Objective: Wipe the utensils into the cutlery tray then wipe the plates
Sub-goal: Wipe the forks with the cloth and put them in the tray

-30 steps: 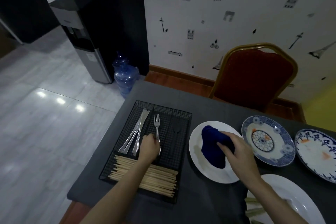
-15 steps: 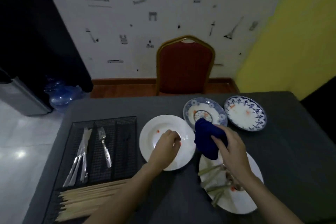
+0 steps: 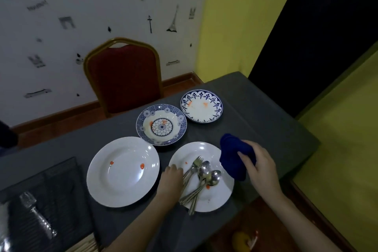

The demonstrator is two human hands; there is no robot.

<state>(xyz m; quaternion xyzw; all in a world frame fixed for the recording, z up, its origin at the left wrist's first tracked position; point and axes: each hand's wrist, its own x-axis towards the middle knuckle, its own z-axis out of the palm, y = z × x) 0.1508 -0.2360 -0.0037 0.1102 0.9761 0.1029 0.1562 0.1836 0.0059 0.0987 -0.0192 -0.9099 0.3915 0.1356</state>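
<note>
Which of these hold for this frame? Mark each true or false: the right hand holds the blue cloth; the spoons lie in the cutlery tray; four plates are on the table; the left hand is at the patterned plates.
1. The right hand holds the blue cloth. True.
2. The spoons lie in the cutlery tray. False: they lie on the near white plate.
3. Four plates are on the table. True.
4. The left hand is at the patterned plates. False: it is at the utensils on the near white plate.
</note>
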